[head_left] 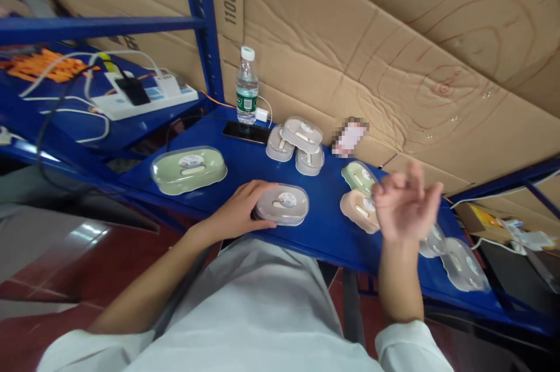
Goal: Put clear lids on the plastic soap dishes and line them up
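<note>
My left hand [247, 207] grips the left end of a grey lidded plastic box [291, 206] near the front edge of the blue shelf. The box has a clear lid with a pale handle and a round label. Raised above the shelf on the right, my right hand [405, 206] is open, palm up, with nothing in it. Behind it are a peach lidded box [356, 209] and a small green lidded box [356, 175]. A larger green lidded box [189, 174] sits to the left. Three grey lidded boxes [303, 132] are stacked at the back.
A water bottle [247, 86] and a black phone [246, 132] are at the back. More grey boxes [464, 267] sit at the right end. Cardboard [315, 39] walls the rear. A power strip [144, 99] with cables lies on the left shelf.
</note>
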### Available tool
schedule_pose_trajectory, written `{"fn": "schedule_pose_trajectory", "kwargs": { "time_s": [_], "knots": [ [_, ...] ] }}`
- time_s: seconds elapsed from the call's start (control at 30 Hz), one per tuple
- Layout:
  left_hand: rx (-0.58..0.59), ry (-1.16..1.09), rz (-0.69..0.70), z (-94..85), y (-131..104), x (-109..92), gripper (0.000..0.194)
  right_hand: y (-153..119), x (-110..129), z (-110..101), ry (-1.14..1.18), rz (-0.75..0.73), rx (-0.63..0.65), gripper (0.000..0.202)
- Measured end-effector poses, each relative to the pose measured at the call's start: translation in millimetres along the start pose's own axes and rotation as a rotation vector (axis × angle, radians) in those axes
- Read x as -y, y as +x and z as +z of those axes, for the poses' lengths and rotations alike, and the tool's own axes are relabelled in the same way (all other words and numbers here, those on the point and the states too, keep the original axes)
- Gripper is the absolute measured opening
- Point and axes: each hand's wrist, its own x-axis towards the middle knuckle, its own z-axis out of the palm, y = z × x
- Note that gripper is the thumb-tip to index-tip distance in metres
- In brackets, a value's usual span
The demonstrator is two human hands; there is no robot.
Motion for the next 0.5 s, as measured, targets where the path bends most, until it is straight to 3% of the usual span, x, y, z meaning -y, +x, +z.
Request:
{"fn": "schedule_pose_trajectory", "kwargs": {
  "time_s": [0.03,0.07,0.1,0.13,0.2,0.27,0.4,0.5],
  "knots": [
    [0.012,0.007,-0.006,0.3,-2,-4,0.089,-8,3,0,-0.057,-0.076,-0.158,0.048],
    [0.025,0.016,-0.007,1.0,-4,-8,0.09,-18,4,2,-0.14,-0.114,-0.202,0.039],
    [0.04,0.028,-0.004,2.2,-5,-11,0.09,-29,3,6,-0.248,-0.116,-0.132,0.032],
    [0.056,0.038,0.009,3.6,-7,-14,0.091,-41,-2,12,-0.382,-0.086,0.019,0.034],
    [0.09,0.05,0.054,6.7,-8,-17,0.096,-62,-17,28,-0.649,0.008,0.404,0.067],
    [0.11,0.043,0.09,9.0,-9,-16,0.098,-76,-38,46,-0.838,0.071,0.661,0.094],
    [0.09,-0.007,0.137,10.6,-11,-5,0.104,-82,-65,63,-0.833,0.025,0.65,0.089],
    [0.002,-0.088,0.15,12.0,-11,0,0.118,-75,-52,31,-0.836,-0.051,0.547,0.085]
  ]
}}
